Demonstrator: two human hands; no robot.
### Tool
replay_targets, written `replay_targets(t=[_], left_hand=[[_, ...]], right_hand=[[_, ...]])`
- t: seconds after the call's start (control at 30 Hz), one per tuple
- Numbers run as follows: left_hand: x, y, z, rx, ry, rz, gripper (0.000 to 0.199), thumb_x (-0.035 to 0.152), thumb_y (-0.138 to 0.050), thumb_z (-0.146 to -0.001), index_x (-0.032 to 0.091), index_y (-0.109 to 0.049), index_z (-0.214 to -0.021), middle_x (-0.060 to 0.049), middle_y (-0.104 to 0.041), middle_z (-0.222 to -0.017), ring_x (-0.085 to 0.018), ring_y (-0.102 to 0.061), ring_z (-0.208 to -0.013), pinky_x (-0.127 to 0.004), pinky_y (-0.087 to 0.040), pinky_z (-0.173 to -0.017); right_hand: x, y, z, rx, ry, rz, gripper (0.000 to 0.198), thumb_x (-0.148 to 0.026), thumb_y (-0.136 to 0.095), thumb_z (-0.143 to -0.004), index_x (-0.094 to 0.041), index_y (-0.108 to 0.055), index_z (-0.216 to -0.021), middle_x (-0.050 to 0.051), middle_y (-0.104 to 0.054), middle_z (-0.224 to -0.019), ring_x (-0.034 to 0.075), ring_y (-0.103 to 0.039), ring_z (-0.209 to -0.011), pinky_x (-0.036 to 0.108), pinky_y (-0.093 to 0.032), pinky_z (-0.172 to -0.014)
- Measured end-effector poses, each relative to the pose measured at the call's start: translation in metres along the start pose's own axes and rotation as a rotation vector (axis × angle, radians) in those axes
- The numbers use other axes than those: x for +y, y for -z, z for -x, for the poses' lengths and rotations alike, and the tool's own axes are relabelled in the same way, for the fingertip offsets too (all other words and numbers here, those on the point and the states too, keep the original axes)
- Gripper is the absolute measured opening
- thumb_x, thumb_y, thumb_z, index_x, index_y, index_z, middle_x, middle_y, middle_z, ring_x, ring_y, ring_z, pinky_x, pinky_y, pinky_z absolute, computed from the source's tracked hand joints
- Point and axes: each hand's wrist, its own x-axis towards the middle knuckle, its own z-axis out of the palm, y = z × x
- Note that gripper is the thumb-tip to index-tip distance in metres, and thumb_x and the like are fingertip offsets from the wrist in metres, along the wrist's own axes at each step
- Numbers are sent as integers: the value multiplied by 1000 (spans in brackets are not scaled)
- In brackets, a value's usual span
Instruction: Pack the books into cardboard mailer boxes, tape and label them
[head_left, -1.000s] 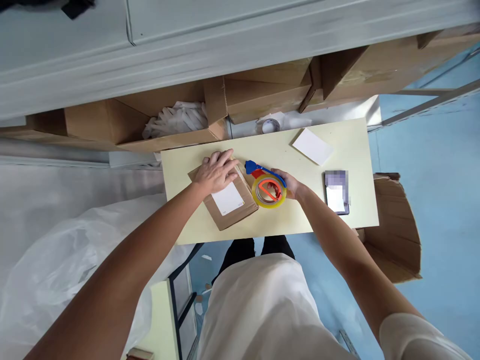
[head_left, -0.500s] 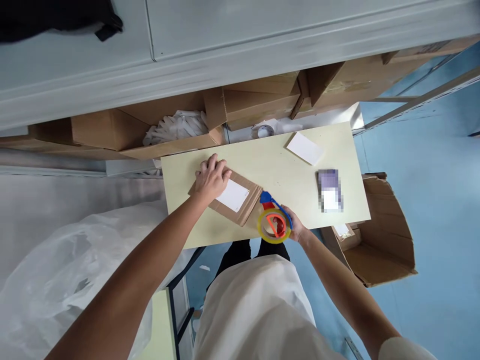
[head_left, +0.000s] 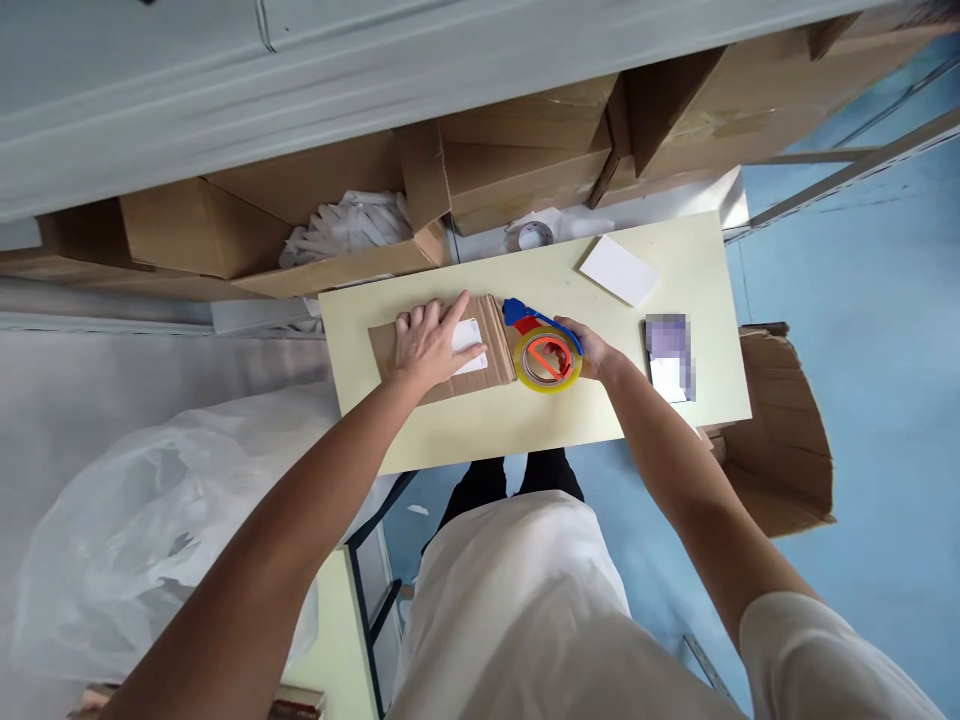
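A flat cardboard package (head_left: 495,345) with a white label (head_left: 471,338) lies on the pale yellow table (head_left: 480,430). My left hand (head_left: 431,342) rests on top of it with fingers spread, covering part of the label. In my right hand (head_left: 589,347) is a tape dispenser (head_left: 551,362), blue and red-orange, carrying a roll of clear yellowish tape. Its blue head sits close by the package's right end; whether they touch I cannot tell.
On the table's right side lie a white card stack (head_left: 619,270) and a blurred-out purple and white item (head_left: 670,358). Behind stand open cardboard boxes (head_left: 525,185), one with white pieces (head_left: 349,230). A tape roll (head_left: 535,235) lies behind the table; plastic sheeting (head_left: 150,520) is at left.
The package has turned so its right end swung away from me. My left hand has spread flatter over the label. My right hand has moved the tape dispenser forward, beside the package's right end.
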Motion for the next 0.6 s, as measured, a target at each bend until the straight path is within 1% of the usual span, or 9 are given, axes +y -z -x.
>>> replay_targets(t=[0.03,0.1,0.17,0.2,0.3,0.4,0.43,0.5,0.6], left_hand=[[0,-1,0,0,2,-6,82,65,-39,-81,27,-11,-148,-16,-45,-131,-37,-40,-119,-50,-28,-95],[-1,-2,2,2,2,-14,82,65,-39,-81,27,-10,-148,-16,-46,-129,-37,-40,-118,-49,-28,-94],[-1,-3,3,7,5,-19,81,65,-39,-81,28,-10,-148,-15,-47,-128,-37,-41,-118,-50,-28,-95],[-1,-3,3,10,6,-19,82,65,-39,-81,27,-9,-148,-16,-47,-128,-37,-40,-118,-50,-28,-95],[1,-4,4,12,1,-16,83,64,-39,-81,26,-7,-148,-16,-46,-130,-38,-40,-119,-51,-27,-96],[4,-7,5,22,34,1,83,63,-37,-82,26,-5,-148,-17,-43,-135,-38,-38,-122,-53,-29,-96],[4,-9,6,29,66,9,82,63,-36,-83,26,-3,-148,-17,-42,-137,-38,-37,-124,-53,-30,-96],[2,-14,10,43,163,31,81,62,-33,-84,25,1,-148,-18,-35,-143,-38,-32,-129,-55,-32,-94],[-5,-20,22,-2,294,106,84,62,-29,-84,21,7,-148,-19,-20,-151,-38,-28,-134,-54,-38,-91]], right_hand=[[5,3,4,-1,-16,-18,33,-37,-53,-89,-16,-57,-114,7,-60,-113,21,-60,-97,39,-52,-82],[20,13,16,-5,-50,-43,32,-41,-48,-90,-16,-62,-103,6,-66,-98,21,-63,-86,37,-53,-78],[43,25,32,-7,-110,-86,35,-44,-43,-91,-17,-65,-90,6,-69,-80,22,-64,-75,36,-54,-73],[57,30,40,-6,-158,-130,36,-44,-41,-91,-18,-65,-86,6,-70,-76,22,-65,-73,36,-54,-72],[101,31,58,42,-240,-235,35,-40,-39,-91,-20,-66,-84,6,-72,-77,21,-67,-75,32,-54,-76],[128,15,61,62,-200,-296,33,-38,-39,-91,-22,-66,-84,4,-72,-80,18,-67,-74,30,-53,-78],[130,8,58,58,-187,-311,33,-40,-39,-91,-21,-66,-83,4,-72,-79,18,-66,-74,29,-53,-78],[122,-3,50,55,-178,-327,37,-44,-38,-91,-20,-66,-82,4,-71,-78,18,-66,-75,29,-53,-78],[88,-9,30,70,-91,-227,40,-45,-37,-91,-18,-65,-83,5,-71,-79,19,-65,-77,31,-53,-77]])
